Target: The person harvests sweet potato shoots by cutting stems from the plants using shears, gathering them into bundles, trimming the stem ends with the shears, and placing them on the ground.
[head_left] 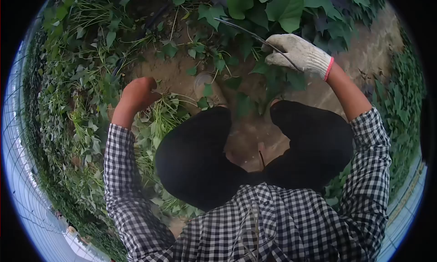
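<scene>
My right hand (293,55), in a white knit glove with a red cuff, is closed around a long thin dark tool (246,30). Its narrow end points up and left, in front of the broad green leaves (284,9). Bare and half curled, my left hand (139,94) has a gap between thumb and fingers, with nothing visible in it. Just beside its fingertips lies a bunch of cut leafy stems (166,111); whether they touch is unclear.
Between my bent knees (195,152) is bare brown soil (255,146). Loose leafy stems (82,125) cover the ground on the left. Growing plants (396,102) line the right side. A dark strip or hose (157,18) runs through the vines at upper left.
</scene>
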### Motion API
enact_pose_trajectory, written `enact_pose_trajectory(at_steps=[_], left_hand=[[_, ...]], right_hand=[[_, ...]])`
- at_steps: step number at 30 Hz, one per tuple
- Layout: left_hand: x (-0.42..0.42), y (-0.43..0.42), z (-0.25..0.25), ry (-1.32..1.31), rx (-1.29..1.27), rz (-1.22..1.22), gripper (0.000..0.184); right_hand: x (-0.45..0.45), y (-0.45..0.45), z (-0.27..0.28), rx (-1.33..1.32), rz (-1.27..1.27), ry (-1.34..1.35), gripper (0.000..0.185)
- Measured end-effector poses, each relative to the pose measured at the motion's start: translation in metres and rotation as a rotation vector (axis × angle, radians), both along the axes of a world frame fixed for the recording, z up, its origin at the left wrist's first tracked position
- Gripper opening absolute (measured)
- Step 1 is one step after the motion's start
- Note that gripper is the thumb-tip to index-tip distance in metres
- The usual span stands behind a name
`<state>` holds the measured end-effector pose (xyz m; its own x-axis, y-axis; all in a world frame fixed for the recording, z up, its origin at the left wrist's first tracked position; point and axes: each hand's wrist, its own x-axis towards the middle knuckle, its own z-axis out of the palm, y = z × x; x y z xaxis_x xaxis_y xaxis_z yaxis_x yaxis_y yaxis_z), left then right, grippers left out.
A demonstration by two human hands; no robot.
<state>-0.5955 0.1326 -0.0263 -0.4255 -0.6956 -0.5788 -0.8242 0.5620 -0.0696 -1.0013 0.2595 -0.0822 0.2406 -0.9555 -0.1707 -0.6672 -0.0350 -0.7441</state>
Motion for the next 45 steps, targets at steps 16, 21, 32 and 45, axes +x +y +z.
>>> enact_pose_trajectory(at_steps=[16,21,32,45], left_hand=[[-0.180,-0.152,-0.041,0.035,-0.792,-0.566,0.045],[-0.114,-0.182,-0.041,-0.022,-0.565,-0.103,0.067],[-0.188,-0.068,0.008,0.405,-0.422,-0.323,0.022],[-0.259,-0.091,-0.145,0.249,-0.671,-0.870,0.016]], right_hand=[[-0.066,-0.066,-0.055,0.206,-0.632,-0.317,0.043],[-0.095,-0.005,-0.100,0.253,-0.705,-0.375,0.047],[-0.056,0.023,-0.040,0.208,-0.593,-0.723,0.055],[0.044,0.040,-0.064,0.836,-0.417,-1.506,0.103]])
